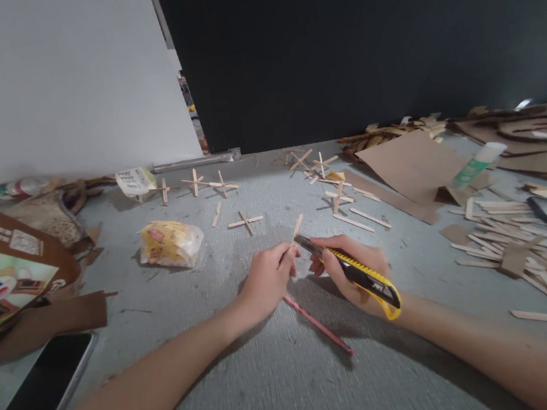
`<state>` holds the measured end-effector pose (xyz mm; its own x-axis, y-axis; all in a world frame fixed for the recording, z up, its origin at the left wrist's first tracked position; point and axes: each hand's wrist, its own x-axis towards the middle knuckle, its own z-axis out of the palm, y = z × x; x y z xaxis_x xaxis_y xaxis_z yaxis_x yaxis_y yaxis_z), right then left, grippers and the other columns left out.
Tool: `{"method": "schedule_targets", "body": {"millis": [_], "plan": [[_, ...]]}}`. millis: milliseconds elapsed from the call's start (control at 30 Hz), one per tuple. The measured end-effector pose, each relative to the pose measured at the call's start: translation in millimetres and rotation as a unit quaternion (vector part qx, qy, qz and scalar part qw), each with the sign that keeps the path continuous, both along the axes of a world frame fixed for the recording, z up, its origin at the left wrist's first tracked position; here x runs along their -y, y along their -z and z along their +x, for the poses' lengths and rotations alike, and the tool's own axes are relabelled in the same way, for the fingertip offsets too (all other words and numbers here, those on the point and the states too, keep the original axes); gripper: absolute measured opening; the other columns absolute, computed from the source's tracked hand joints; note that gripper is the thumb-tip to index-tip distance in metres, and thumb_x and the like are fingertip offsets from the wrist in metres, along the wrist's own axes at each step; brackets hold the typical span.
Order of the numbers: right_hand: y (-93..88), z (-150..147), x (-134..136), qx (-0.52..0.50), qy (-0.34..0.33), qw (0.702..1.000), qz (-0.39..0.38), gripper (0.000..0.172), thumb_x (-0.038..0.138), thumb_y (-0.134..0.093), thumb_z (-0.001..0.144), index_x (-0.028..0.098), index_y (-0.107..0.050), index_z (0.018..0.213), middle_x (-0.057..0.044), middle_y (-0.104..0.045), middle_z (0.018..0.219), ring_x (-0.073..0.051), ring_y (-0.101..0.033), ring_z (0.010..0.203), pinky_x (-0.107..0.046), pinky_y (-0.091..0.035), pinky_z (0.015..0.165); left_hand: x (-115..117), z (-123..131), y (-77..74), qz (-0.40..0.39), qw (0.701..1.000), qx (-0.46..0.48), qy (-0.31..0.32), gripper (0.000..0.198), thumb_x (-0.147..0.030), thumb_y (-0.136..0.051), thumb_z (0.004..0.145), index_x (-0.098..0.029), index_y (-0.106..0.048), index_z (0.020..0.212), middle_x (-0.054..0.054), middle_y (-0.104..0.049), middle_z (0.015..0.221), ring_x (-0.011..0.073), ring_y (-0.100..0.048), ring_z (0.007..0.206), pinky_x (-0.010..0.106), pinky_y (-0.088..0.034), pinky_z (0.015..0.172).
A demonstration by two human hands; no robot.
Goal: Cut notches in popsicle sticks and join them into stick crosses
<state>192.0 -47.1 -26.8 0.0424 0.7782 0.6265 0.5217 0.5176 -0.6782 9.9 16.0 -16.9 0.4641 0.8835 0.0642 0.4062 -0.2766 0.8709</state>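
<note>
My left hand pinches a short wooden craft stick, whose free end points away from me. In my right hand is a yellow and black utility knife, gripped along its handle. The knife's tip is right at the stick, close to my left fingertips; whether the blade touches the wood I cannot tell. A thin red pencil-like rod lies on the table just below both hands. Beyond them rests a cross of two craft sticks.
Loose craft sticks and a glue stick lie at right, near cardboard. More stick crosses stand along the back. A yellow wrapped package, a phone and a printed bag are at left.
</note>
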Motion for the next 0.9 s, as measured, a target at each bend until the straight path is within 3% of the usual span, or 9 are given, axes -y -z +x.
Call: {"method": "schedule_targets", "body": {"millis": [400,633,900], "plan": [[0.8,1.3,0.0,0.017,-0.007,0.999,0.034,0.023,0.024,-0.057,0.105,0.024,-0.071,0.123,-0.001,-0.08,0.085,-0.015,-0.079,0.07,-0.026,-0.064,0.069,0.2,-0.2,-2.1,-0.004,1.0,0.012,0.009,0.034,-0.038,-0.045,0.103,-0.02,-0.066,0.084,-0.003,-0.059,0.062,0.0144,-0.052,0.057,0.027,-0.039,0.064],[-3.3,2.8,0.5,0.016,0.001,0.999,0.027,0.02,0.027,-0.058,0.105,0.024,-0.072,0.119,0.001,-0.079,0.075,-0.015,-0.077,0.062,-0.023,-0.064,0.066,0.7,-0.5,-1.8,-0.015,1.0,0.001,0.022,0.035,-0.04,-0.042,0.104,-0.02,-0.066,0.087,-0.003,-0.06,0.062,0.0146,-0.052,0.056,0.027,-0.039,0.062],[1.2,4.2,-1.4,0.015,0.002,0.999,0.028,0.021,0.027,-0.057,0.106,0.023,-0.071,0.121,0.0,-0.079,0.079,-0.015,-0.078,0.067,-0.025,-0.064,0.068,-1.8,-1.3,4.1,-0.005,1.0,0.003,0.023,0.035,-0.039,-0.042,0.105,-0.021,-0.067,0.089,-0.003,-0.06,0.062,0.0145,-0.054,0.057,0.027,-0.04,0.063]]}}
